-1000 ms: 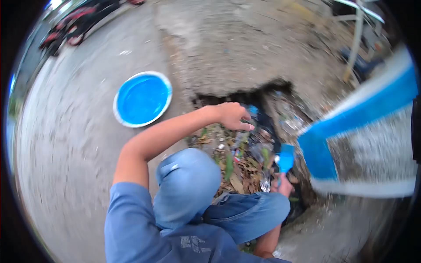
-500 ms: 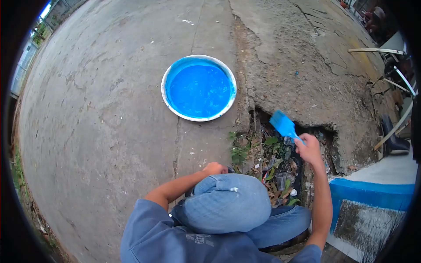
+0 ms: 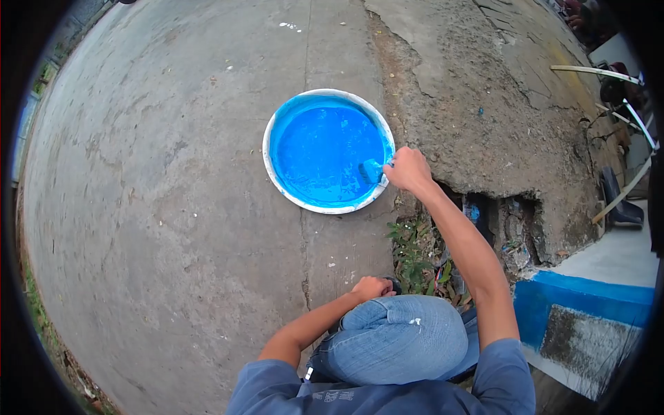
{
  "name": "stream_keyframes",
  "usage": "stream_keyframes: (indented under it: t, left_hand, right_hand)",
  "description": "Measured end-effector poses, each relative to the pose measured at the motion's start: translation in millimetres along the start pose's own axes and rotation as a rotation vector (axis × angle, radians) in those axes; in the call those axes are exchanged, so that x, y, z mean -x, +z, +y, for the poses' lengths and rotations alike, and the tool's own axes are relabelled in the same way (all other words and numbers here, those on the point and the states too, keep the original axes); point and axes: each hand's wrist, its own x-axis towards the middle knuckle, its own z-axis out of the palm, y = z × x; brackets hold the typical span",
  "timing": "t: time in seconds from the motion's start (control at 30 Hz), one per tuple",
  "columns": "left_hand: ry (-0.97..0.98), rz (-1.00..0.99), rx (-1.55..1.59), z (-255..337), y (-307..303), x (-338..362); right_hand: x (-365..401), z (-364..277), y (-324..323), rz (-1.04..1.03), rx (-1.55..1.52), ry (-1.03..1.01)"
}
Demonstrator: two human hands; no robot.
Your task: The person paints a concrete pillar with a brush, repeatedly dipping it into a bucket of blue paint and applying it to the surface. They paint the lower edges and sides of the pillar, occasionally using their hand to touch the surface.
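A round basin with a white rim (image 3: 268, 149) stands on the concrete, holding bright blue paint (image 3: 325, 152). My right hand (image 3: 409, 169) is at the basin's right edge, closed around the handle of a blue paintbrush (image 3: 372, 171). The bristles touch the paint near the right inner wall. My left hand (image 3: 374, 287) rests beside my bent knee, low in the view; its fingers are curled near a small dark item, and what they hold, if anything, is hidden.
Right of the basin, a broken hole (image 3: 491, 214) in the concrete holds rubble and litter, with green plants (image 3: 413, 266) beside it. A blue and white painted wall (image 3: 588, 304), a dark boot (image 3: 620, 204) and curved pale strips (image 3: 596, 70) lie at the right.
My right hand has moved up and left from over the hole, bringing the brush into the basin. The whole view has shifted slightly.
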Motion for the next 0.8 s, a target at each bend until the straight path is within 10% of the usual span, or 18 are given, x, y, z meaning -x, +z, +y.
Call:
stream_keyframes:
  t: [0.8]
  left_hand:
    - [0.117, -0.022, 0.001, -3, -7, -24]
  right_hand:
    - [-12, 6, 55, 0.239, -0.239, -0.222]
